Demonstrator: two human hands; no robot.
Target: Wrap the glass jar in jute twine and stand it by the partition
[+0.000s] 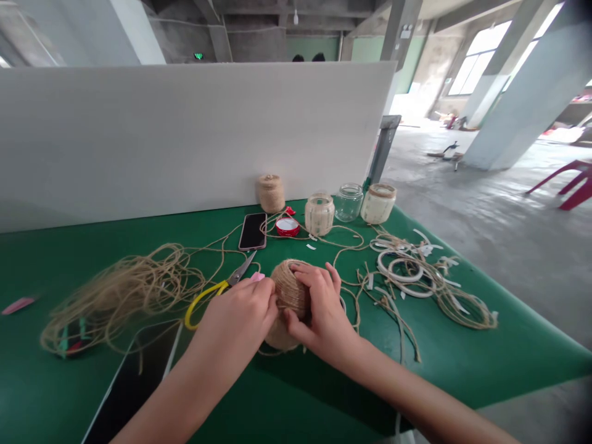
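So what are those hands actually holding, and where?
A wound bundle of twine: the right hand grips its top and right side. The left hand is at its left side; its fingertips' hold can't be told.

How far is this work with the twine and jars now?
The rightmost jar looks done at its neck: twine circles it. The left hand and right hand are at a twine roll. The clear glass jar, bare of twine, seems left.

Grey concrete floor (430, 160) | white partition (194, 135) | bright windows (481, 58) | red stool (576, 185)
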